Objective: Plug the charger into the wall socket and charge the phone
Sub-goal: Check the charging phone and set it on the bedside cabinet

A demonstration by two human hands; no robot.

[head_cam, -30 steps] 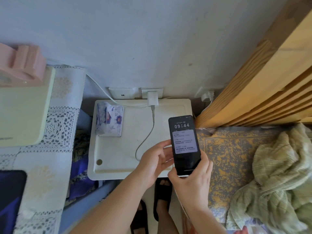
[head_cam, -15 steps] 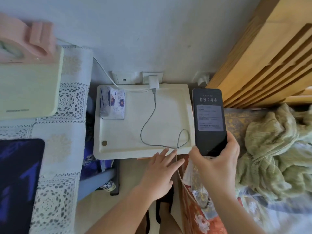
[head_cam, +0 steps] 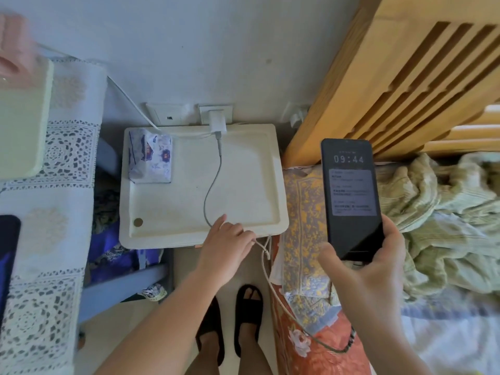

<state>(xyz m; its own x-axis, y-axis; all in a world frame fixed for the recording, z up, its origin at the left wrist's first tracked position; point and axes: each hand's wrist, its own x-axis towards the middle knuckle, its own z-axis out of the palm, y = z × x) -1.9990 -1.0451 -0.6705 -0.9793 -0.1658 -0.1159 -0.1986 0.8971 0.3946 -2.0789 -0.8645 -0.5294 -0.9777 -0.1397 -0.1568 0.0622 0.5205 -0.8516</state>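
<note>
A white charger (head_cam: 217, 121) sits plugged into the wall socket (head_cam: 229, 112) just above the white tray table (head_cam: 243, 163). Its grey cable (head_cam: 212, 185) runs down across the table to my left hand (head_cam: 227, 246), which rests at the table's front edge with its fingers closed on the cable. The cable loops past the edge and hangs down toward the bed side. My right hand (head_cam: 370, 269) holds a black phone (head_cam: 351, 196) upright over the bed; its screen is lit and reads 09:44. Whether the cable's end is in the phone is hidden.
A tissue pack (head_cam: 150, 158) lies on the table's back left. A second wall plate (head_cam: 165, 115) with a white cable is left of the socket. A lace-covered surface (head_cam: 54, 212) stands left, a wooden bed frame (head_cam: 405, 77) and green blanket (head_cam: 438, 217) right. Feet in black slippers (head_cam: 247, 315) stand below.
My right hand has carried the phone from over the table to the right, above the bed. My left hand has let go of the phone and dropped to the table's front edge, on the cable.
</note>
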